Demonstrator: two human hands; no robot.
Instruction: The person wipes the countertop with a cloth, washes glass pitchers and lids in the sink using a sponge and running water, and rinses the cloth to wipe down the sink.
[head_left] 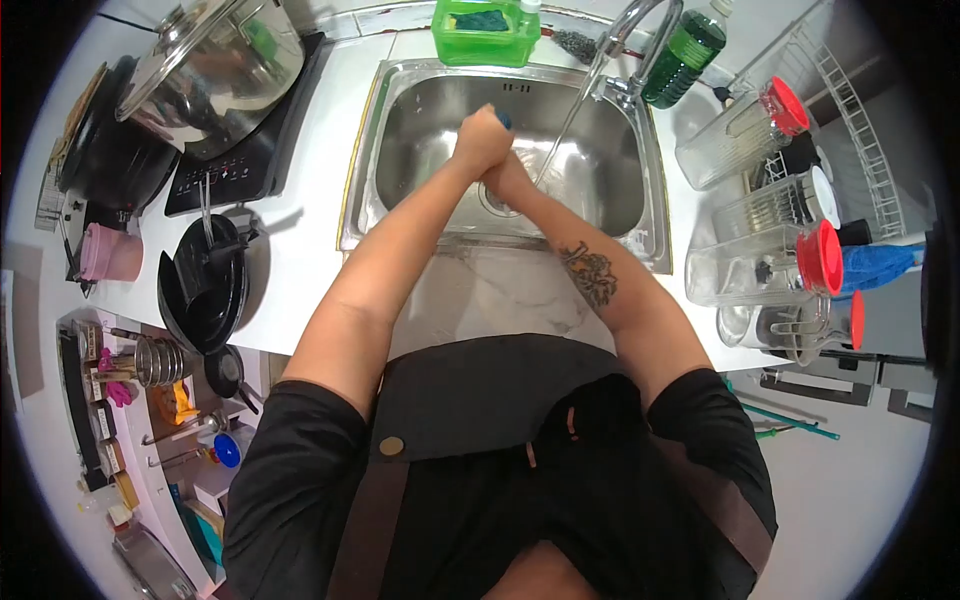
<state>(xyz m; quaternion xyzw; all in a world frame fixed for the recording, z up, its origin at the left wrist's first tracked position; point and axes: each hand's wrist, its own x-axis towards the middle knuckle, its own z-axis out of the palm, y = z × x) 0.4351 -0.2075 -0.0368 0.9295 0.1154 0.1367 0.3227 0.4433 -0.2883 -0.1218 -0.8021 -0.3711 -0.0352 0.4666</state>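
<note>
Over the steel sink (405,150), my two hands are together, with the wrists crossing closely. My left hand (484,138) is closed in a fist, and a small dark teal thing (502,119) sticks out at its edge; its kind is too covered to make out. My right hand (510,180) sits just below and against the left one, its fingers mostly hidden. To the right of the hands, a thin stream of water (566,128) runs from the chrome faucet (600,65) down toward the drain (497,203).
Behind the sink are a green plastic basket (480,48), a steel scrubber (575,44) and a green soap bottle (688,55). Clear pitchers (735,140) with red lids line the right counter. At left stand a large pot (225,85), an induction cooker (225,180) and black pans (205,290).
</note>
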